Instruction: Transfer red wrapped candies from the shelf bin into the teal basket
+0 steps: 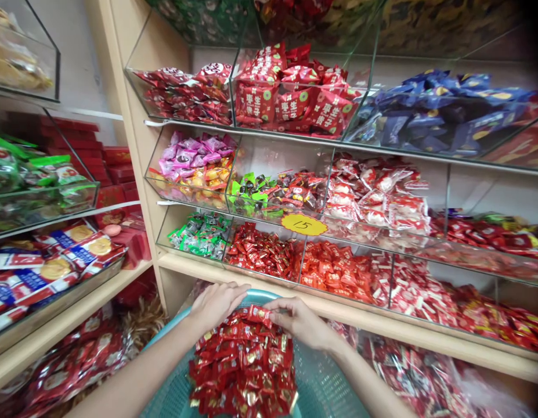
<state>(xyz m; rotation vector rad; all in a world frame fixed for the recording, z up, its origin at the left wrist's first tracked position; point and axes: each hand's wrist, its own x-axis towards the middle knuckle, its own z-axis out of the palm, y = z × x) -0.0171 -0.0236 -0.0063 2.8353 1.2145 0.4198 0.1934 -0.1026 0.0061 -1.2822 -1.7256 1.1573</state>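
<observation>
A turquoise plastic basket stands in front of me with a heap of red-and-gold wrapped candies in it. My left hand lies over the basket's far left rim, its fingers stretched out and close together. Across the heap, my right hand has its thumb and fingers closed on a red wrapped candy at the top of the pile. Both forearms reach in over the basket's sides.
Clear bins of wrapped sweets rise behind the basket, with dark red candies and orange-red candies lowest. A yellow price tag reads 15. The wooden shelf edge runs just beyond my hands. Bagged goods lie below.
</observation>
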